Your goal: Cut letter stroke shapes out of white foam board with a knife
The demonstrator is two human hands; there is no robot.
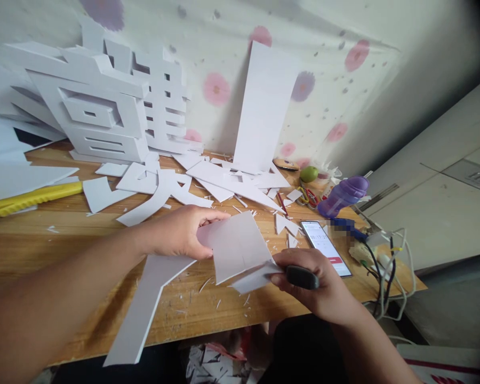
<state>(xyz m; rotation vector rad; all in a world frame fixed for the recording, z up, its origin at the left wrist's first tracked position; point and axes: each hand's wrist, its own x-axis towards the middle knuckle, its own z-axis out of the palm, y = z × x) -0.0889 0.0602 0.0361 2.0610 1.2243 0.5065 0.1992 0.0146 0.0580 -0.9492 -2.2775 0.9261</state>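
Observation:
My left hand (180, 230) grips the left edge of a white foam board piece (238, 244) held above the wooden table (56, 234). My right hand (316, 285) is closed around a dark-handled cutting tool (302, 277) at the piece's lower right corner, where a narrow white strip (250, 280) hangs from the cut. A long bent white offcut (144, 304) lies under my left wrist and runs to the table's front edge.
Large white foam characters (100, 101) and a tall white board (264, 106) lean on the flowered wall. Offcuts (208, 181) litter the table. A yellow utility knife (32, 198) lies left. A phone (326, 248), purple bottle (344, 194), green fruit (309, 173) and cables (384, 266) sit right.

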